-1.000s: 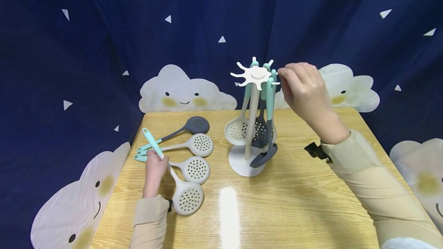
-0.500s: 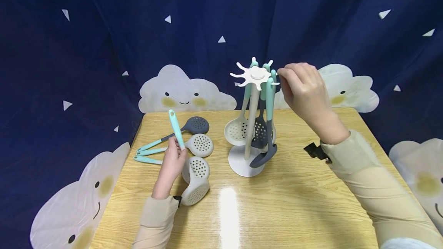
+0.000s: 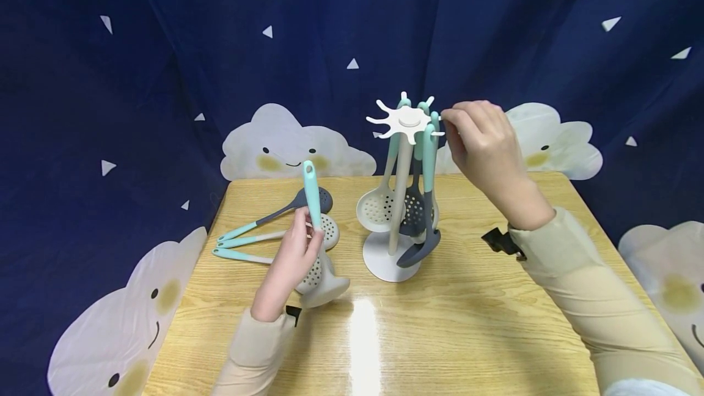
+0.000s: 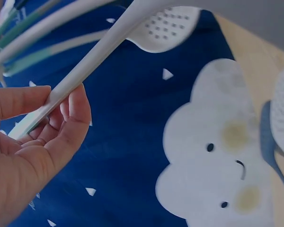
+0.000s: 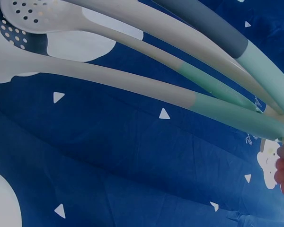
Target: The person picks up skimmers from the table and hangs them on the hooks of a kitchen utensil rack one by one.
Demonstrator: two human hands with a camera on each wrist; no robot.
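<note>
My left hand (image 3: 294,255) holds a light-grey skimmer (image 3: 312,197) near where its mint handle meets the shaft. The skimmer stands handle up, its head low and overlapping the utensils on the table in the head view. In the left wrist view, thumb and fingers grip its shaft (image 4: 87,61). My right hand (image 3: 486,139) pinches the tip of a hook on the white utensil rack (image 3: 409,116). Several mint-handled utensils hang there, including a dark ladle (image 3: 420,252), a light skimmer (image 3: 376,208) and a dark skimmer (image 3: 412,216).
On the wooden table (image 3: 467,322), left of the rack, lie a dark skimmer (image 3: 269,216) and two light-grey ones, handles pointing left. The rack's round white base (image 3: 379,261) stands towards the back. A dark blue curtain (image 3: 165,78) with white clouds hangs behind the table.
My left hand has lifted the skimmer and moved right and towards the rack, swinging the handle more upright. The right hand has stayed at the same hook.
</note>
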